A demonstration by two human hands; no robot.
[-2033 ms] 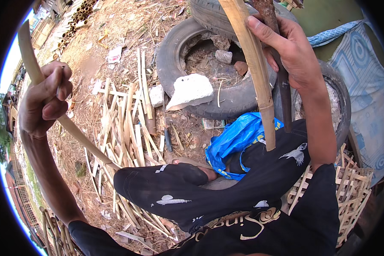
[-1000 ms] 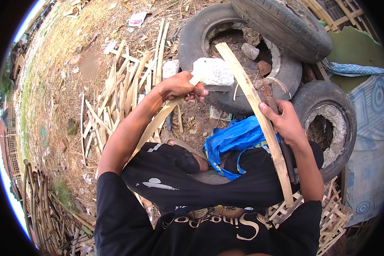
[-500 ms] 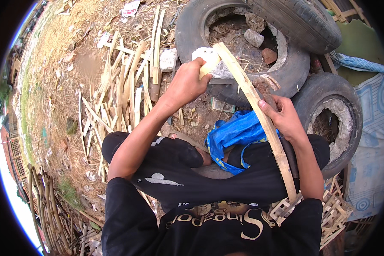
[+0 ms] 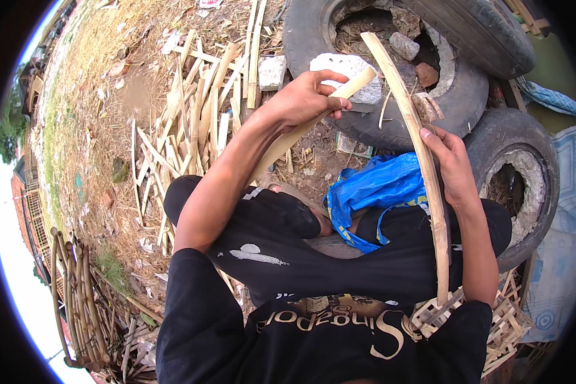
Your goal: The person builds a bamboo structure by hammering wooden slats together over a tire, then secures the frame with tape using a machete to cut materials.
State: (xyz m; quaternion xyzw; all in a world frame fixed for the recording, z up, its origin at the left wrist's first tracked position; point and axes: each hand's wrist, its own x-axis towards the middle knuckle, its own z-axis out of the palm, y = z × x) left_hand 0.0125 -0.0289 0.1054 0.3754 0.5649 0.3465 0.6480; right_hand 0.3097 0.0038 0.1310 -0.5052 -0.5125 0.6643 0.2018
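The fingers (image 4: pixel 329 96) of the left hand (image 4: pixel 304 99) were curled shut round a short bamboo strip (image 4: pixel 301 131), thumb on top, gripping it near its far end, w/ only a stub of pale cut end poking out past the knuckles toward the white stone (image 4: pixel 349 70). From that grip the strip ran back & down toward the person's left knee, so its long axis lay on a diagonal: far tip up and to the person's right, near end low, hidden behind the forearm. The right hand (image 4: pixel 451 157) was closed on the long bamboo slat (image 4: pixel 422 160), fingers wrapped from the outside at roughly its upper third; I couldn't tell how tight. That slat bowed slightly, long axis almost straight away from the body: one tip pointed out over the nearer tyre (image 4: pixel 473 96), the other reached back past the right thigh to the woven bamboo lattice (image 4: pixel 493 313) by the hip. The short strip's tip sat just left of the slat's upper stretch, near but not touching it, so the left hand was the nearer one to the gap betw. the two pieces. A dark tool handle seemed to lie along the slat under the right palm, but it was too blurred to be sure. A blue plastic bag (image 4: pixel 377 189) lay betw. the knees, below both hands.
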